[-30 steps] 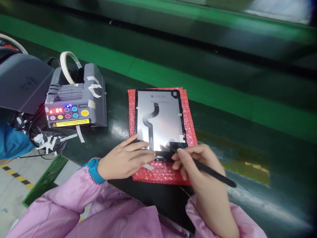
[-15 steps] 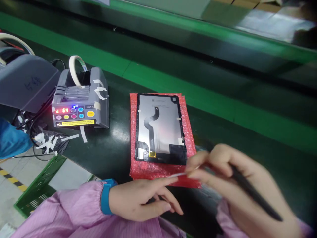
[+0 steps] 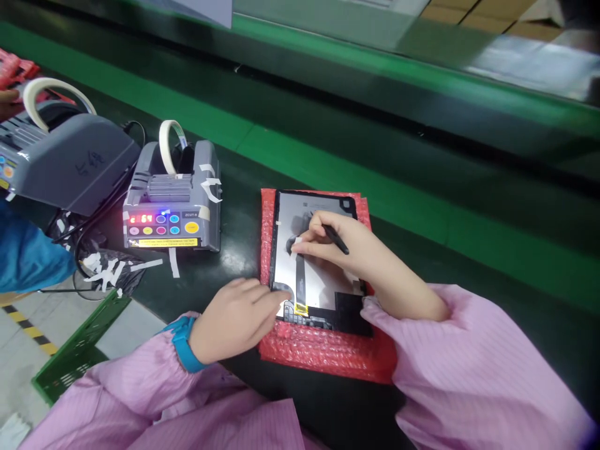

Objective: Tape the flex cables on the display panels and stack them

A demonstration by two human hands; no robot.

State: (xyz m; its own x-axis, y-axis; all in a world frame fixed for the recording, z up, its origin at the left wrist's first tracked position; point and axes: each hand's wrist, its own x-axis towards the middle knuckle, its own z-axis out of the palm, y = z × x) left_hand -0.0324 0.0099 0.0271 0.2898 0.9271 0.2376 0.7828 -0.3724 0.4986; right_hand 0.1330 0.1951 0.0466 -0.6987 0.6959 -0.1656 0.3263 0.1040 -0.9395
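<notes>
One tablet (image 3: 323, 281), back cover off, silver panel in a black frame, lying flat on a sheet of red bubble wrap (image 3: 328, 362) near the middle of a dark table (image 3: 225, 262). One dark ribbon cable (image 3: 300, 281) along the left part of the panel, running near to far, with a yellow patch (image 3: 301, 310) at its near end; one black patch (image 3: 349, 312) at the near right corner. One right hand (image 3: 328, 234), over the panel, thumb and finger pinched on a small white strip (image 3: 296, 245) just above the cable; whether the strip touches the cable cannot be told. One slim black tool (image 3: 337, 239), tucked in the same hand. One left hand (image 3: 241, 319), fingers bent, forefinger at the near left corner of the tablet; whether it grips anything cannot be told. One blue wristband (image 3: 185, 347), left wrist. One grey tape dispenser (image 3: 172, 187), left of the tablet, display lit red, white roll (image 3: 166, 147) on top, a white tail hanging at its near side. One second dispenser (image 3: 84, 162), farther left. White tape scraps (image 3: 110, 272), near the dispensers, at the table's left edge. One green crate (image 3: 79, 340), near left, below table level.
</notes>
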